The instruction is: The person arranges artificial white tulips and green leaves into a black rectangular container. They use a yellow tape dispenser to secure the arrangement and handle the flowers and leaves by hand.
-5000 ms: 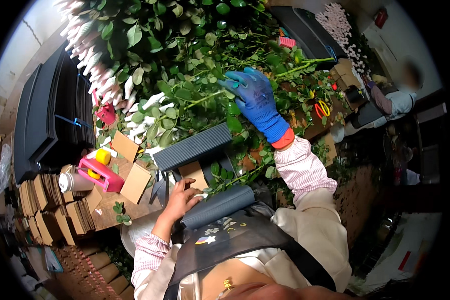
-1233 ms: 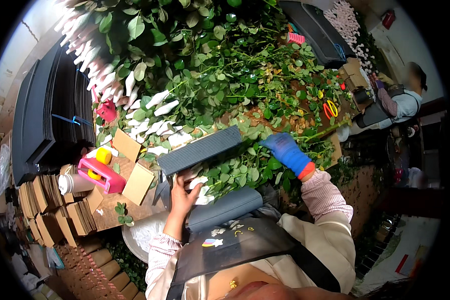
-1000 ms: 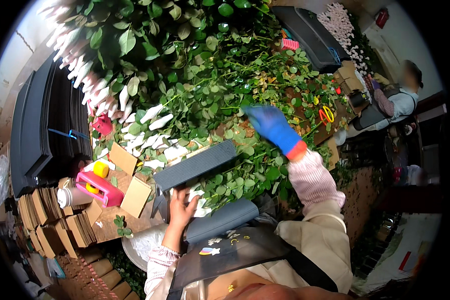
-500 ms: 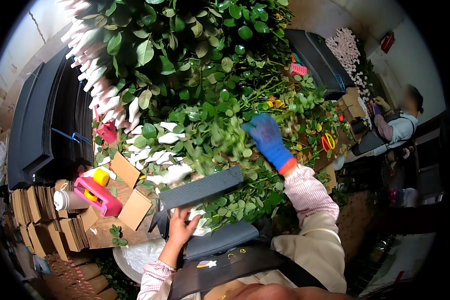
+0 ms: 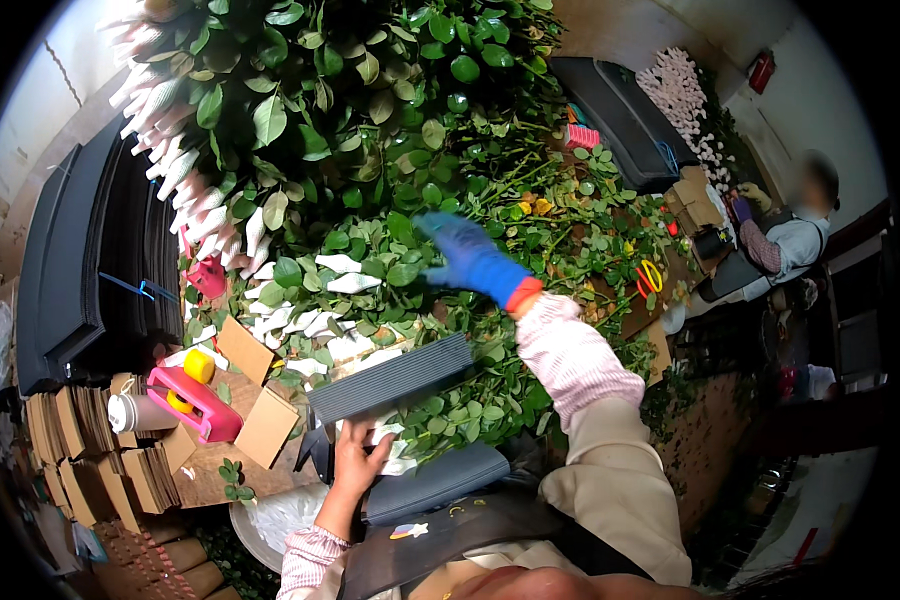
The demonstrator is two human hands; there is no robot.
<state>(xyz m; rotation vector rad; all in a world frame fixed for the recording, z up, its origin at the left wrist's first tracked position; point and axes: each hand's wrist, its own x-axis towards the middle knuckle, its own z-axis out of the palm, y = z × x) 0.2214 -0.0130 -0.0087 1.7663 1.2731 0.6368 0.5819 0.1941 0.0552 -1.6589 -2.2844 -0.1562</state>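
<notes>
My bare left hand (image 5: 358, 462) lies at the near edge of a dark grey corrugated sheet (image 5: 390, 378), fingers stretched out and thumb apart, touching white net-sleeved flower heads (image 5: 396, 462) there. The sheet partly hides the fingertips. My right hand (image 5: 478, 262), in a blue glove with an orange-red cuff, hovers over leafy green stems (image 5: 440, 325) with its fingers spread, nothing seen in it. Several loose white net-sleeved flower heads (image 5: 350, 283) lie among leaves just left of the glove. A big pile of leafy stems (image 5: 370, 110) rises beyond both hands.
Left stand dark corrugated sheets (image 5: 70, 260), a pink tape dispenser (image 5: 198, 405), a lidded cup (image 5: 135, 412) and cardboard pieces (image 5: 267, 427). Right lie yellow-handled scissors (image 5: 650, 277) and a pink block (image 5: 582, 137). A person (image 5: 795, 245) sits farther right.
My right hand has moved left across the stems, its fingers now spread wider. My left hand and the corrugated sheet keep their places, while the whole view has shifted slightly.
</notes>
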